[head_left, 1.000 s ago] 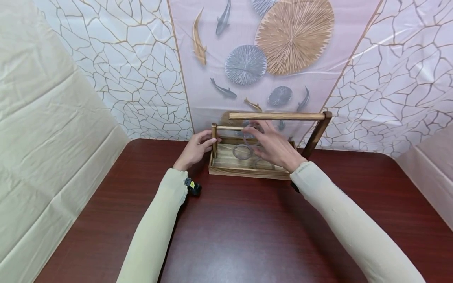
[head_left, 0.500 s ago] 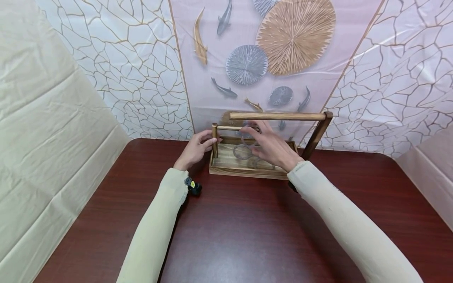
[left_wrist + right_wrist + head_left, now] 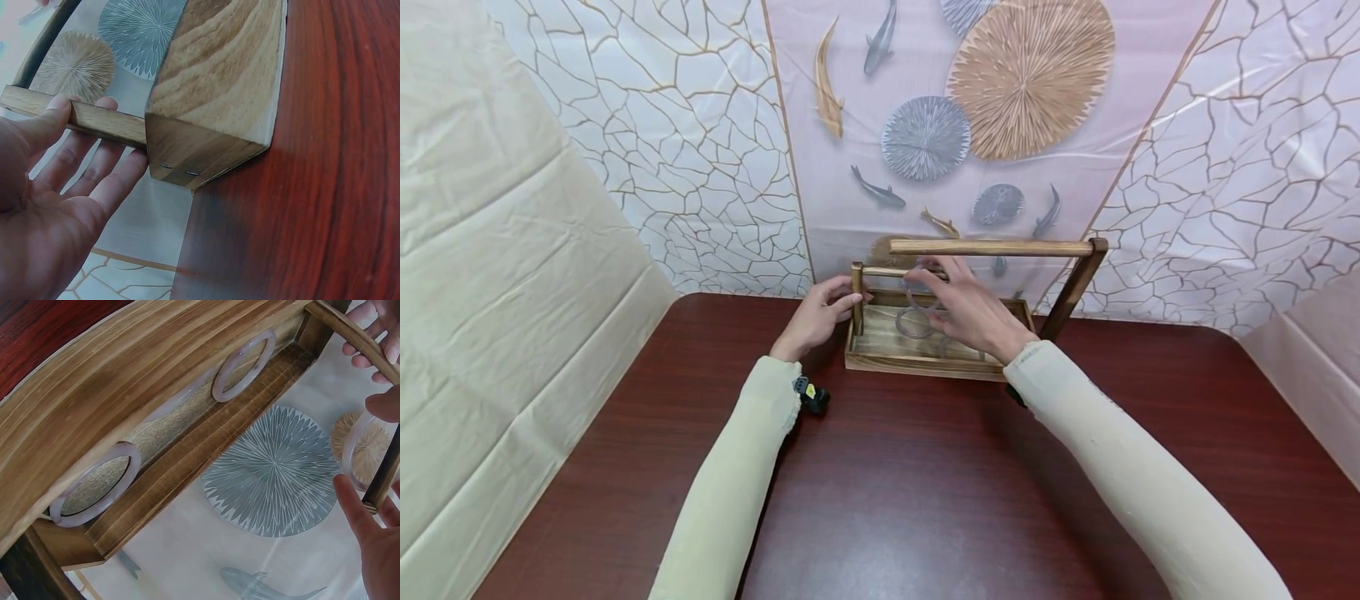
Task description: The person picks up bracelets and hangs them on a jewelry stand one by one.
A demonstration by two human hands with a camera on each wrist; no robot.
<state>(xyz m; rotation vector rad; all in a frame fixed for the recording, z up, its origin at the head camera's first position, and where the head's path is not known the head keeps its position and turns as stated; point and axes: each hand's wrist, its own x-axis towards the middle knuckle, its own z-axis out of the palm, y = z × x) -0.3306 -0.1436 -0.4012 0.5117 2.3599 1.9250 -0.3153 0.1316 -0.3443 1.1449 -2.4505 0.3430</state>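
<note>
A wooden two-bar bangle stand [image 3: 925,366] with a tray base stands at the table's back. My left hand [image 3: 816,317] grips its short left post [image 3: 857,304], thumb on one side and fingers behind. My right hand [image 3: 973,308] holds a pale lavender bangle [image 3: 345,456] between thumb and fingers at the free end of the lower bar [image 3: 886,272]. Whether the bangle encircles that bar is unclear. Inside the tray lie more such bangles: one toward the short post [image 3: 270,349], one at the opposite end [image 3: 75,520], and one between them, partly hidden [image 3: 181,400].
Above my right hand runs the higher bar [image 3: 992,247], carried by a tall post [image 3: 1071,287] on the right. A patterned backdrop [image 3: 925,192] hangs right behind the stand. The dark red table [image 3: 880,483] extends toward me.
My right hand has shifted slightly left along the lower bar with the bangle. The left hand keeps its grip on the post, and the stand has not moved.
</note>
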